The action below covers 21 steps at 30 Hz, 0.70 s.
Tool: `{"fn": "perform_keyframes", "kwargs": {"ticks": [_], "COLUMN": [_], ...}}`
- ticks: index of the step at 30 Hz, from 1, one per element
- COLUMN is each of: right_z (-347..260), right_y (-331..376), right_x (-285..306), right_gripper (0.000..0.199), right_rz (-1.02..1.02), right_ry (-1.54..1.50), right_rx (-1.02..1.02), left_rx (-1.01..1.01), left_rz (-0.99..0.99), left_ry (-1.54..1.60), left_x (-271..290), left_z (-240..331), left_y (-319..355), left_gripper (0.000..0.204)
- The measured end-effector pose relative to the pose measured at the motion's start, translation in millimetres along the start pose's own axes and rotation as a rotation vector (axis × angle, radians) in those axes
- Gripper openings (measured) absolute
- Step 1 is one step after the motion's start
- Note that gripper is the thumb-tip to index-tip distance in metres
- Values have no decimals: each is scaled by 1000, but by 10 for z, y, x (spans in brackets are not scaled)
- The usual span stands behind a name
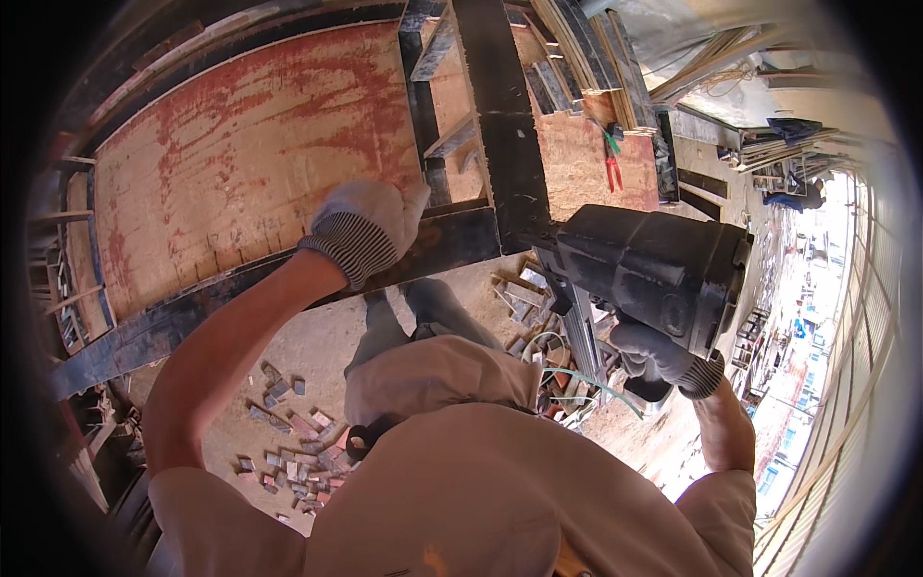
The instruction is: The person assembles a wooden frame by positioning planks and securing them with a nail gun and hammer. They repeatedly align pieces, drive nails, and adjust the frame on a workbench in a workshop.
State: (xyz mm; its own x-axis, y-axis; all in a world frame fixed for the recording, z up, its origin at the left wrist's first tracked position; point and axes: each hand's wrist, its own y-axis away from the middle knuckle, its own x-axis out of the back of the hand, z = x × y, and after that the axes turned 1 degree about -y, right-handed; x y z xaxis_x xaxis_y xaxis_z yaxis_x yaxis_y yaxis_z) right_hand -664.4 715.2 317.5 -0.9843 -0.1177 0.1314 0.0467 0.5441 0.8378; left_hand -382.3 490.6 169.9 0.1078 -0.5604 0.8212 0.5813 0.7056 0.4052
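My right hand (663, 354), in a grey glove with a striped cuff, is closed around the handle of a black nail gun (654, 264). The gun's nose is at the corner where a dark upright plank (508, 115) meets the dark front board (447, 242). My left hand (370, 226), in a light glove, is curled over that front board, left of the corner; its fingertips are partly hidden. Behind the board lies a wide wooden panel (260, 135) with worn red paint.
Red-handled pliers (612, 171) lie on the bench panel beyond the gun. Wood offcuts (303, 466) litter the floor below. A thin green hose or cord (601, 383) curves beneath the gun. Stacked planks (577, 43) stand at the far side, and a corrugated wall (856, 375) runs along the right.
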Motion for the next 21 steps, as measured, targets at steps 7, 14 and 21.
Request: {"fn": "perform_keyframes", "kwargs": {"ticks": [7,14,21], "right_z": [-29,100,-58], "right_y": [-150,-78,-83], "right_x": [-95,-80,-132], "right_gripper": [16,15,12], "right_rz": [20,7,-23], "right_ry": [158,-222,39], "right_rx": [28,-32,24], "left_rx": [-7,-35,-89], "left_rz": [-10,-1,36], "left_ry": [18,8,64], "left_x": [49,6,62], "left_z": [-13,-14,-122], "left_y": [15,37,68], "left_gripper": [79,78,77]}}
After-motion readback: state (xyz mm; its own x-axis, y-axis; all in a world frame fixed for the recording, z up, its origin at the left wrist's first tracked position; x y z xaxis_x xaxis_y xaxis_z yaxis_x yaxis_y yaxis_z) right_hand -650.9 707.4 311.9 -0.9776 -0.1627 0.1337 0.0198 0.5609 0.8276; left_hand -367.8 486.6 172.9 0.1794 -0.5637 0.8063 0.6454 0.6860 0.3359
